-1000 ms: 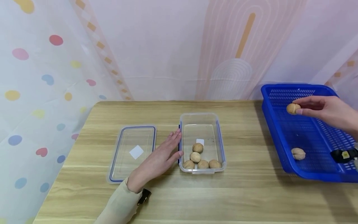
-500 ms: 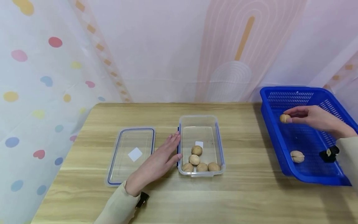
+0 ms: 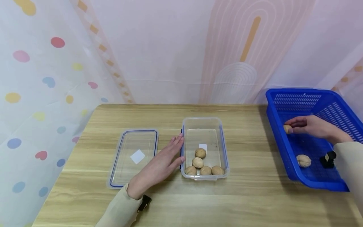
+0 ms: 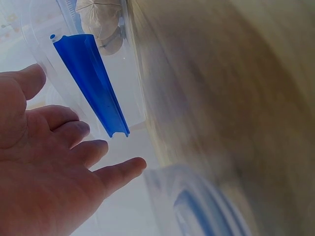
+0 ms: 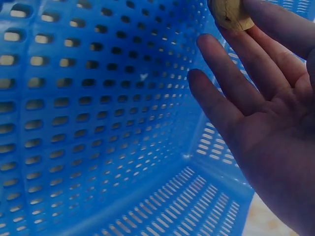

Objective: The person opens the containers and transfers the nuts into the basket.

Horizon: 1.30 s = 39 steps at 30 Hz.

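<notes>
Inside the blue basket (image 3: 289, 151) at the right, my right hand (image 3: 314, 127) pinches a walnut (image 3: 287, 129) between thumb and fingers, close to the basket's left wall. The right wrist view shows the same walnut (image 5: 230, 14) at the fingertips, cut by the top edge. Another walnut (image 3: 303, 160) lies on the basket floor nearer the front. My left hand (image 3: 158, 165) lies with extended fingers against the left side of a clear plastic box (image 3: 202, 121), by its blue side latch (image 4: 93, 81). Several walnuts (image 3: 198, 162) sit toward the box's front end.
Left of the box, a clear lid (image 3: 133, 173) with a blue seal lies on the wooden table (image 3: 244, 201), partly under the left forearm. A patterned cloth (image 3: 170, 56) hangs behind the table. Bare tabletop shows between box and basket.
My right hand has moved left and toward me with the pinched walnut, down to the basket's left wall. The left hand stays against the box.
</notes>
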Each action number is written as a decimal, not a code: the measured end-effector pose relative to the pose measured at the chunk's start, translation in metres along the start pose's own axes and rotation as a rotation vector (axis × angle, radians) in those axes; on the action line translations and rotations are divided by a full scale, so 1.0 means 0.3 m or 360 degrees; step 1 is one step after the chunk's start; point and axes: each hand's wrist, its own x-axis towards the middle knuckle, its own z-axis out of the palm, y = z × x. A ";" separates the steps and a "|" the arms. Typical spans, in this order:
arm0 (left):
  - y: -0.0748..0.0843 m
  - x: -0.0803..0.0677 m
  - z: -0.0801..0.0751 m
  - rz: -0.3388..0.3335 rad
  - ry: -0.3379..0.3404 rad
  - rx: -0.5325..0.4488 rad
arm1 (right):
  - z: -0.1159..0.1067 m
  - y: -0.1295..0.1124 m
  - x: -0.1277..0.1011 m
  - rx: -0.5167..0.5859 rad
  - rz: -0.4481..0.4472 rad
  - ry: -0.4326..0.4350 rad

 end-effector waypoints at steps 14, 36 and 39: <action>-0.009 -0.001 0.007 0.0028 0.0028 0.0012 | 0.014 0.010 -0.002 0.0010 0.0036 -0.0029; -0.005 0.019 -0.007 0.0025 0.0004 -0.0001 | -0.076 -0.120 -0.089 -0.0178 -0.0023 0.0131; -0.002 0.021 -0.006 0.0021 0.0004 -0.0004 | -0.082 -0.141 -0.109 -0.0170 -0.0003 0.0203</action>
